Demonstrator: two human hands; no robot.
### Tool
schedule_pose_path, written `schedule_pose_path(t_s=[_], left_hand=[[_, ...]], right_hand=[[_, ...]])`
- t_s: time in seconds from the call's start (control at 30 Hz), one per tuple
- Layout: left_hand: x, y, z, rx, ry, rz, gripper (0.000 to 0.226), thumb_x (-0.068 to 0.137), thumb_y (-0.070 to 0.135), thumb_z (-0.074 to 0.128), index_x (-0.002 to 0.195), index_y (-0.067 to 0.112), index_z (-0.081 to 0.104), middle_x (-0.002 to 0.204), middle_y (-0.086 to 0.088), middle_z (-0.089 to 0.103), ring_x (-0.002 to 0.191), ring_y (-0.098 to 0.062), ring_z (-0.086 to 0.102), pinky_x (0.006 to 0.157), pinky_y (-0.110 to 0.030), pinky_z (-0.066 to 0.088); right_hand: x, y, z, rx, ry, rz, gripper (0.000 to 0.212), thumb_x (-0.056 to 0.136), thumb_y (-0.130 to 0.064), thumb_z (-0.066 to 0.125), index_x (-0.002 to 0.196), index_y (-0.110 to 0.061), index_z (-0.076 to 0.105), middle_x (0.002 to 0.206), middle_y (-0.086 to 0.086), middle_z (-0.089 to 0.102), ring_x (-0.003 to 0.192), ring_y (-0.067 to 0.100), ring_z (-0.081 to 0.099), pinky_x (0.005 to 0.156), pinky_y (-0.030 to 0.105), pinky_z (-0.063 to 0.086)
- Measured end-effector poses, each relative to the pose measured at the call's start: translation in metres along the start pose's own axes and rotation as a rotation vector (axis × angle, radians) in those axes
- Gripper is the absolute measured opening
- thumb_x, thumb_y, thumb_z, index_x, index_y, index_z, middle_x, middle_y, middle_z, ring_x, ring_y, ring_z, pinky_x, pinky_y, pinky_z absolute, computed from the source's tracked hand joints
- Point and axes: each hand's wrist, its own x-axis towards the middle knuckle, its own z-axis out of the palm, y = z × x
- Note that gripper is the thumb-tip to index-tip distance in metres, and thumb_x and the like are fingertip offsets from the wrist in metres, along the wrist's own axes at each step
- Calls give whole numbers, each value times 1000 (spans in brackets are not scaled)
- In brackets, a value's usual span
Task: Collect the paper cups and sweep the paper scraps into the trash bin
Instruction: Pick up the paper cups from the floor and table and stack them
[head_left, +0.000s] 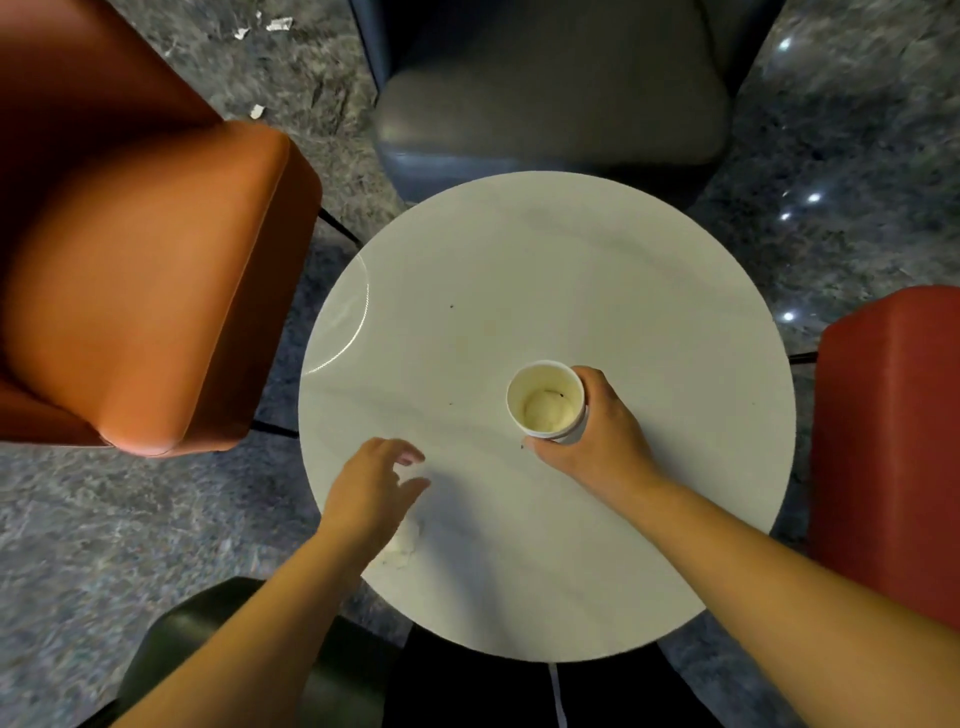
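Paper scraps lay on the dark speckled stone floor past the far left of the table, three small white bits in all, two near the upper edge of the view and one just beyond the arm of the orange leather armchair. That single orange armchair stood to the left of the round white table, its corner close to the table's left edge. A crumpled white paper wad sat on the table near its near-left edge, partly hidden under the left wrist. The left hand hovered over that near-left part of the top, fingers spread and loosely bent, holding nothing; whether it touched the surface could not be told. A dark rounded object showed below the left forearm, off the table's near-left edge; what it was could not be told. One grey cushioned chair stood beyond the table's far edge. One white paper cup stood upright right of the table's centre, its long axis vertical and its open mouth pointing up toward the camera, the pale inside showing a small dark speck. The right hand wrapped its fingers and thumb around the cup's right side, gripping it. One red chair stood by the table's right edge.
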Motion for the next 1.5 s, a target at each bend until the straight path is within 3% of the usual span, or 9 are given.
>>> schedule_pose_path(t_s=[0.27, 0.6, 0.77, 0.9, 0.97, 1.1, 1.3, 1.43, 1.5], left_hand=[[-27, -50, 26, 182, -157, 124, 55, 73, 29, 83, 119, 27, 51, 123, 6, 36, 103, -12, 52, 81, -31, 55], [-11, -61, 25, 87, -114, 113, 14, 91, 18, 64, 99, 8, 59, 104, -2, 47, 86, -24, 55, 76, -33, 49], [-3, -52, 18, -82, -48, -5, 10, 91, 19, 65, 89, 18, 55, 87, 4, 52, 79, -20, 52, 63, -24, 38], [4, -28, 3, -405, 52, -164, 12, 85, 17, 73, 84, 16, 60, 74, -3, 66, 71, -21, 65, 53, -23, 43], [5, -5, -10, -602, 86, -150, 13, 82, 16, 76, 84, 17, 63, 72, 2, 69, 64, -11, 68, 56, -22, 50], [3, 46, -28, -775, 102, 10, 12, 79, 13, 78, 83, 14, 67, 75, -2, 69, 68, -15, 67, 66, -29, 59], [-1, 77, -34, -527, 132, 306, 21, 78, 25, 78, 91, 36, 66, 91, 18, 66, 82, 2, 60, 66, -11, 49], [8, 43, -30, -578, 277, 158, 10, 93, 25, 60, 97, 32, 67, 100, 10, 65, 87, -8, 62, 71, -27, 57], [12, 14, -23, -427, 245, 110, 13, 92, 19, 63, 100, 29, 65, 101, 10, 63, 85, -4, 60, 77, -32, 55]], right_hand=[[-15, -5, 17, -32, -63, 19, 71, 56, -38, 88, 112, -32, 46, 112, -13, 55, 91, 7, 52, 65, 10, 38], [-20, -11, 32, -72, -76, 45, 76, 57, -39, 89, 118, -28, 45, 112, -13, 52, 94, 8, 51, 71, 20, 42], [-19, -13, 36, -71, -71, 44, 77, 56, -38, 90, 118, -28, 46, 113, -11, 53, 93, 9, 51, 69, 18, 41], [-17, -17, 34, -48, -78, 49, 76, 57, -36, 90, 118, -28, 46, 114, -11, 54, 95, 9, 51, 71, 17, 41], [-16, -18, 33, -37, -84, 47, 75, 58, -35, 89, 119, -27, 47, 115, -12, 54, 96, 8, 51, 71, 15, 40], [-15, -23, 33, -11, -95, 41, 74, 59, -31, 89, 121, -25, 48, 119, -9, 55, 98, 8, 52, 76, 19, 41], [-13, -28, 36, -4, -112, 38, 75, 59, -31, 89, 121, -26, 47, 119, -8, 56, 101, 13, 56, 79, 26, 50], [-12, -27, 33, 17, -74, 29, 73, 58, -33, 89, 118, -30, 48, 116, -13, 55, 100, 10, 54, 75, 18, 42], [-12, -25, 33, 15, -72, 28, 72, 58, -34, 88, 117, -31, 48, 115, -14, 54, 99, 9, 54, 74, 17, 41]])
